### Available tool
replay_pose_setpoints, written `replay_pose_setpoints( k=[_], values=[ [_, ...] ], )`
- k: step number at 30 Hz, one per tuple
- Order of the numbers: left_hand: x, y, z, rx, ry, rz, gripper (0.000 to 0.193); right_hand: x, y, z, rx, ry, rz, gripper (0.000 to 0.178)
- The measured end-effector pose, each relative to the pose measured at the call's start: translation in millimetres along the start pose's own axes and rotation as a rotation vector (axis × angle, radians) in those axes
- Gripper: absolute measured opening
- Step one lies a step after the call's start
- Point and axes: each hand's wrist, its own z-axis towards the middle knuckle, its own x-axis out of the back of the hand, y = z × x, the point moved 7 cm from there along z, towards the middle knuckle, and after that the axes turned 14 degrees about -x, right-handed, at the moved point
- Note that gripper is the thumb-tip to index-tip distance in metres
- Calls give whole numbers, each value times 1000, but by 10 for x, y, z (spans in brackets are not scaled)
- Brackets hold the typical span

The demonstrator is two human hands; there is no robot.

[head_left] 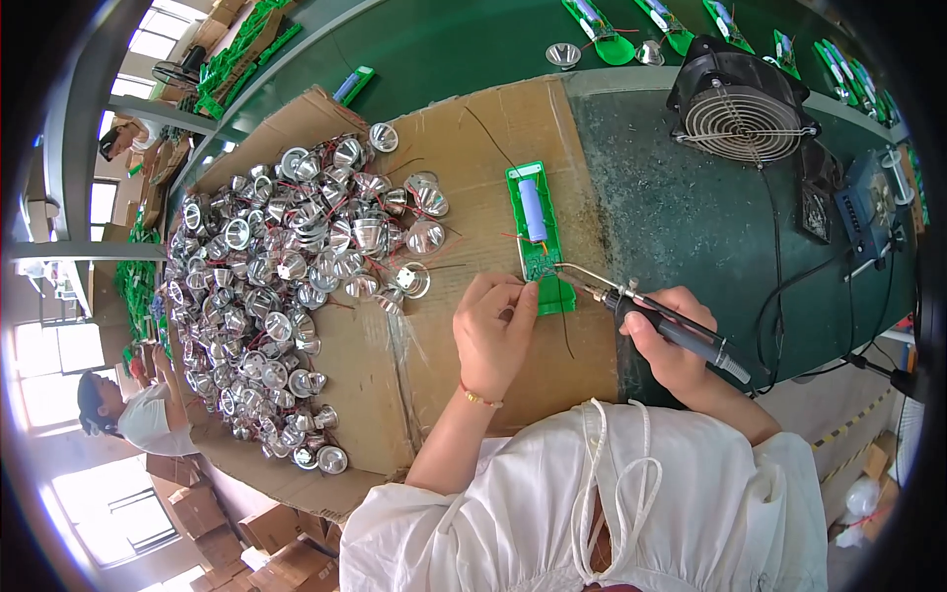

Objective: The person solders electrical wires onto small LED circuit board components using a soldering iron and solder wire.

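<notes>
A green plastic housing (555, 299) lies on the cardboard before me, holding a blue-purple cylindrical battery (533, 209) and a small circuit board (540, 266). Thin red and black wires run off it. My left hand (490, 326) is closed in a pinch at the board's left edge; what its fingertips grip is too small to make out. In my right hand (673, 340) is a soldering iron (681, 326) with a thin metal feed tube (592, 273). Its tip points at the board from the right, close to my left fingertips.
Silver reflector cups (296, 266) with red wires pile up in a cardboard tray at left. A metal-grilled fan (742, 128) and a blue soldering station (868, 202) stand at right, with black cables. More green housings (612, 44) line the far side. Other people sit at far left.
</notes>
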Motion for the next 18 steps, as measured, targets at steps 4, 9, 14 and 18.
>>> replay_pose_setpoints(
  k=[4,9,14,18],
  values=[
    [-14,-5,9,-42,-5,22,10,-37,50,38,3,-26,-5,17],
    [-15,-23,24,-38,0,13,9,-30,76,33,18,33,31,15],
    [-12,-42,26,-24,-8,2,9,15,32,21,-62,51,143,18],
    [-12,-56,37,25,-29,-9,9,-38,49,34,-41,-17,88,14]
  ],
)
